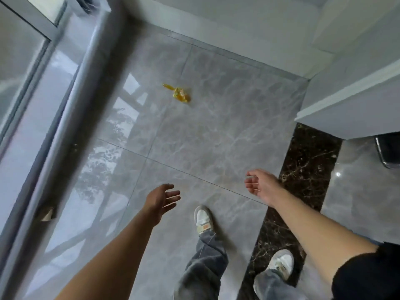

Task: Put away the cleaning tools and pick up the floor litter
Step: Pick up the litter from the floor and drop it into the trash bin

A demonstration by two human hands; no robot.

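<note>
I stand on a glossy grey marble floor [216, 131] and look down past both my arms. My left hand [161, 201] reaches forward with the fingers spread and nothing in it. My right hand [260, 185] is out in front too, palm turned inward, fingers loosely curled and empty. The two hands are well apart from each other and both hang above the floor.

The litter, a crumpled yellow wrapper [180, 95], lies on the floor tiles well ahead of my hands, roughly between the window frame [86, 87] on my left and the white cabinet [346, 100] on my right. A small brownish scrap [48, 214] sits by the foot of the window frame, nearer to me. My front shoe [203, 220] is on the grey tile; my rear shoe [279, 264] rests partly on a dark marble strip [303, 169] that runs across the floor.
</note>
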